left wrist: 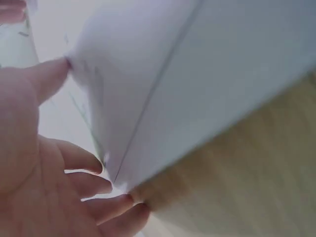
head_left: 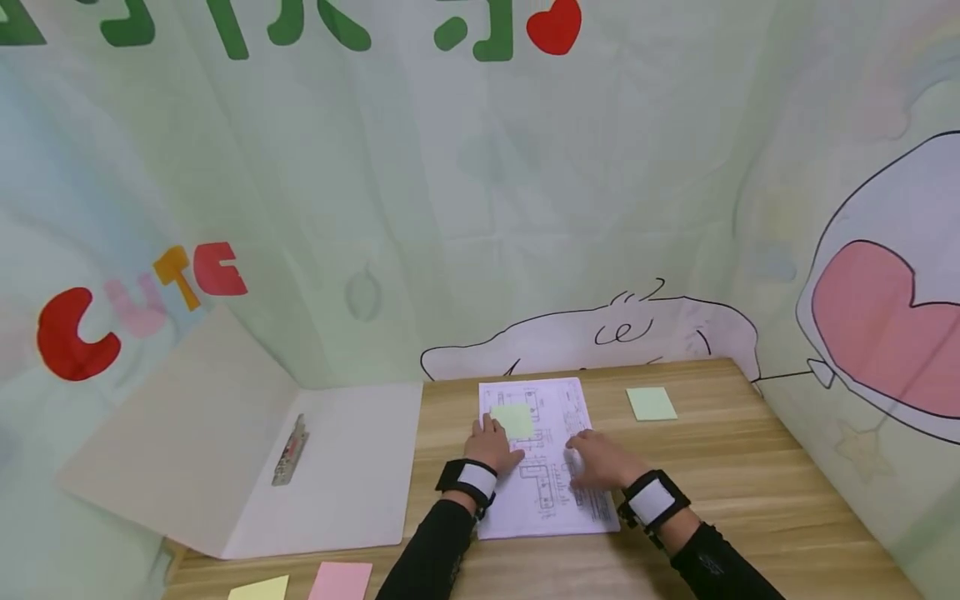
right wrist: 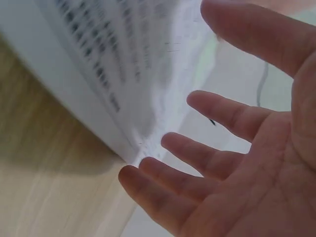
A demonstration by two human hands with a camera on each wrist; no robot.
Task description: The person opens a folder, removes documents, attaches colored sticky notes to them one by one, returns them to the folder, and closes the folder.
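A stack of printed sheets (head_left: 536,508) with line diagrams lies on the wooden table, a pale green sticky note (head_left: 517,422) near its upper left. At the left edge of the stack is my left hand (head_left: 491,450); its fingers reach along the side and the thumb (left wrist: 52,76) touches the top sheet. My right hand (head_left: 606,461) is at the right edge, fingers (right wrist: 212,116) spread and loosely bent, holding nothing. Thick page edges show beside both hands in the wrist views. In the head view the left fingertips are next to the green note.
To the left, an open white folder (head_left: 352,492) with a metal clip (head_left: 290,450) has its cover raised against the cloth backdrop. Another pale green note (head_left: 652,403) lies at the back right. Yellow (head_left: 259,589) and pink notes (head_left: 341,581) lie at the front left.
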